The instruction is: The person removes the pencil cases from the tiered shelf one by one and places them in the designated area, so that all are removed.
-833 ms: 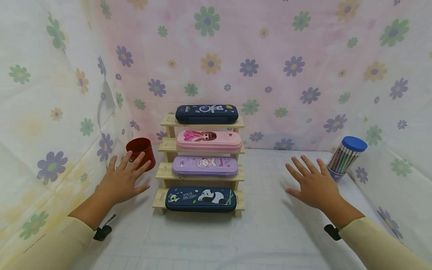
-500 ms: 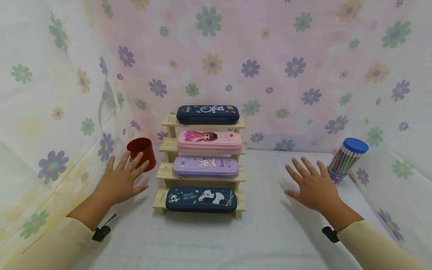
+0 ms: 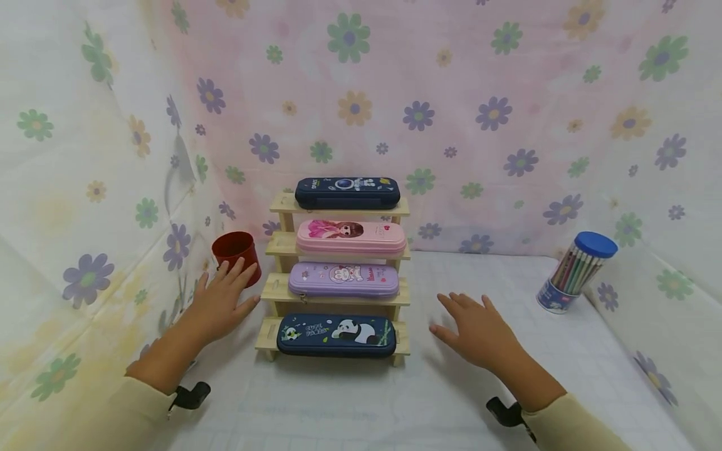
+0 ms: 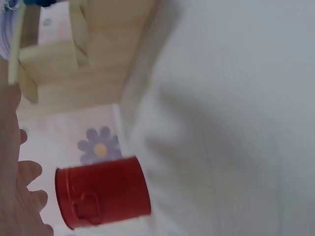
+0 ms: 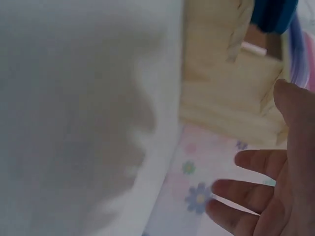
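Observation:
My left hand (image 3: 217,307), fingers spread and holding nothing, hovers just in front of a red metal cup (image 3: 251,266) and overlaps it in the head view. The cup's small side handle shows in the left wrist view. To the right of a four-step wooden rack (image 3: 272,285), my right hand (image 3: 479,332) hangs over the table with straight, empty fingers. On the rack's steps lie a navy astronaut pencil case (image 3: 346,193), a pink pencil case with a girl (image 3: 366,237), a purple rabbit pencil case (image 3: 344,279) and a navy panda pencil case (image 3: 335,335).
A clear tub of pencils (image 3: 570,272) with a blue lid stands at the right, near the side wall. Flower-printed cloth walls enclose the back and both sides. A white cloth (image 3: 350,407) covers the table.
My right hand has moved left, toward the rack and away from the pencil tub, which now shows whole. The left hand has shifted slightly right and lower.

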Action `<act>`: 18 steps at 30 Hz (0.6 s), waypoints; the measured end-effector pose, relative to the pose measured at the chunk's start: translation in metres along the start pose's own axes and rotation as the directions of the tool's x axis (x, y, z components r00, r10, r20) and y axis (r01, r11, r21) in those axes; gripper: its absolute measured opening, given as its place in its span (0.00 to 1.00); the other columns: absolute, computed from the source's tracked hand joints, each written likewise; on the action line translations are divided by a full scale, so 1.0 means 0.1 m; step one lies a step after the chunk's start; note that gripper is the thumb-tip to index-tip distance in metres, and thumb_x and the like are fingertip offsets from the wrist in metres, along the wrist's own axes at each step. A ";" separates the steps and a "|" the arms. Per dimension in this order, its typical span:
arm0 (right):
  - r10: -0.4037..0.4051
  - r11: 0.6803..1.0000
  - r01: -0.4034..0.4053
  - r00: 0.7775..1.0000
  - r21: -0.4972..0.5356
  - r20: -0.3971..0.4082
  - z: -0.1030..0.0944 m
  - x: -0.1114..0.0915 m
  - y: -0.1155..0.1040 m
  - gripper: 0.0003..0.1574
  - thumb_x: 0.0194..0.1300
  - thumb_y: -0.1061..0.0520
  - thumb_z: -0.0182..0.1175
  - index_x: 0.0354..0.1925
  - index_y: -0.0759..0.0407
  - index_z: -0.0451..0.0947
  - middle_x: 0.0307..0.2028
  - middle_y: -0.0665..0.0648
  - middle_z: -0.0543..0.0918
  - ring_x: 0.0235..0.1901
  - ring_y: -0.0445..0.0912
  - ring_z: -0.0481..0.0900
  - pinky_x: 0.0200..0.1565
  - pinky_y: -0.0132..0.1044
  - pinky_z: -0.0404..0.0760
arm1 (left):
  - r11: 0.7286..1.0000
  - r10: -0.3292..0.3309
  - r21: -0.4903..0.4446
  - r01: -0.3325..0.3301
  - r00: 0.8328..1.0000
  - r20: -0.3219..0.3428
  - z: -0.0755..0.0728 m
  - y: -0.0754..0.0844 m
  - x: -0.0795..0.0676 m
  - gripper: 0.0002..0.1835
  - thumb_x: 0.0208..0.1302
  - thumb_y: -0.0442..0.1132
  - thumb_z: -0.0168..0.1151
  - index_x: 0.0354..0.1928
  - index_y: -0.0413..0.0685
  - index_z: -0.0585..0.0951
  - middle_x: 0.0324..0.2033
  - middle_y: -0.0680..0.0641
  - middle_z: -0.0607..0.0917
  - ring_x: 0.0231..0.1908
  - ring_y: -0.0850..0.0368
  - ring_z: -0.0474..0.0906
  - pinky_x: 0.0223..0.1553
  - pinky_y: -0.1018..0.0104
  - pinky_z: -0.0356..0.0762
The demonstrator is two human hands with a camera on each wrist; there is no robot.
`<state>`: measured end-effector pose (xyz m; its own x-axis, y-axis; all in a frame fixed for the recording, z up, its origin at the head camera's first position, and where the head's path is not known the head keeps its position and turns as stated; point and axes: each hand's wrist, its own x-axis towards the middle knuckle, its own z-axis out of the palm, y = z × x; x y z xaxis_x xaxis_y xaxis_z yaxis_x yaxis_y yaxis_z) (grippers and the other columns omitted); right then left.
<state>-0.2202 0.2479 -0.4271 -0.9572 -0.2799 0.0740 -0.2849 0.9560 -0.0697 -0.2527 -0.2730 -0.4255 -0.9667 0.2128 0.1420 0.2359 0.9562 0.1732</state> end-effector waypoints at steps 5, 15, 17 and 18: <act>0.009 0.978 -0.016 0.999 0.206 0.038 0.02 -0.01 -0.36 0.44 0.72 0.26 0.56 0.70 0.54 0.77 0.67 0.58 0.81 0.70 0.59 0.75 0.76 0.66 0.59 | 0.986 -0.005 -0.168 0.004 1.000 -0.001 -0.02 0.12 -0.01 0.37 0.77 0.49 0.55 0.83 0.51 0.58 0.82 0.36 0.55 0.80 0.27 0.46 0.75 0.22 0.35; 0.027 0.776 -0.008 0.999 0.630 -0.022 0.17 -0.11 -0.78 0.33 0.75 0.38 0.62 0.70 0.50 0.75 0.66 0.51 0.79 0.67 0.52 0.76 0.69 0.60 0.75 | 0.803 -0.053 -0.592 0.061 0.998 0.030 0.06 0.36 0.05 0.34 0.84 0.52 0.44 0.83 0.49 0.52 0.82 0.37 0.56 0.79 0.31 0.53 0.74 0.26 0.53; 0.045 0.771 -0.020 0.999 0.636 -0.024 0.20 -0.11 -0.85 0.36 0.73 0.36 0.63 0.71 0.49 0.73 0.68 0.51 0.77 0.68 0.51 0.75 0.69 0.60 0.75 | 0.763 -0.074 -0.642 0.078 0.997 0.032 0.10 0.41 0.07 0.35 0.84 0.53 0.45 0.84 0.50 0.52 0.82 0.38 0.55 0.80 0.31 0.52 0.74 0.27 0.54; 0.053 0.765 -0.027 0.998 0.643 -0.022 0.22 -0.10 -0.88 0.38 0.72 0.35 0.64 0.72 0.49 0.72 0.69 0.51 0.76 0.69 0.51 0.75 0.69 0.60 0.74 | 0.744 -0.082 -0.663 0.083 0.996 0.032 0.12 0.43 0.08 0.35 0.83 0.53 0.45 0.84 0.51 0.52 0.82 0.38 0.54 0.80 0.31 0.51 0.75 0.27 0.53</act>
<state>-0.1867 0.1645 -0.4434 -0.9696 -0.2267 0.0917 -0.2253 0.6824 -0.6954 -0.2515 -0.2277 -0.4285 -0.9855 0.1398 0.0962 0.1613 0.5958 0.7868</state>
